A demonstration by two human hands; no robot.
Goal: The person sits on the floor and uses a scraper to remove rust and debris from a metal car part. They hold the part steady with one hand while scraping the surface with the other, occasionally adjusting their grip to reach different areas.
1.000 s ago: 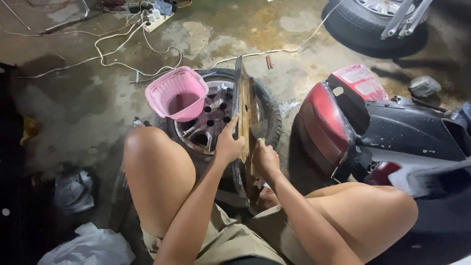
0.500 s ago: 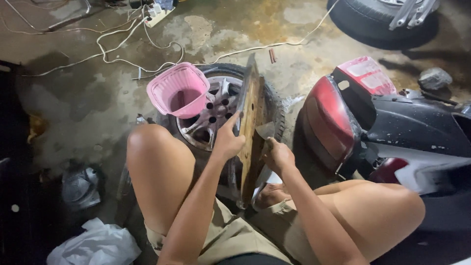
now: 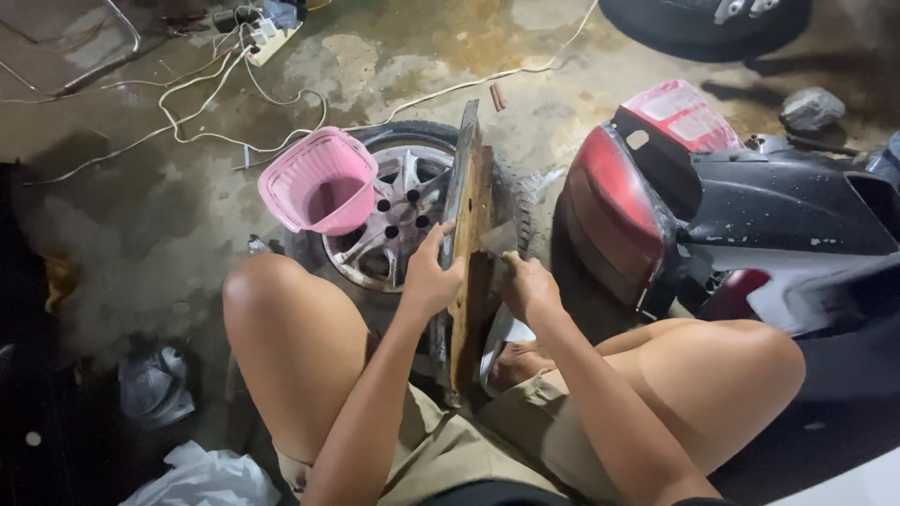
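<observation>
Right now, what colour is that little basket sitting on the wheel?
Pink: the ribbed plastic basket rests on the wheel, clearest in the head view.

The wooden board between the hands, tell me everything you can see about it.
The wooden board is a long, narrow, brown plank, worn and rust-stained, with a grey edge. It stands on edge, nearly upright, between the person's knees, in front of a wheel lying on the concrete floor. The left hand grips its left face; the right hand presses a tool, too blurred to identify, against its right side.
</observation>
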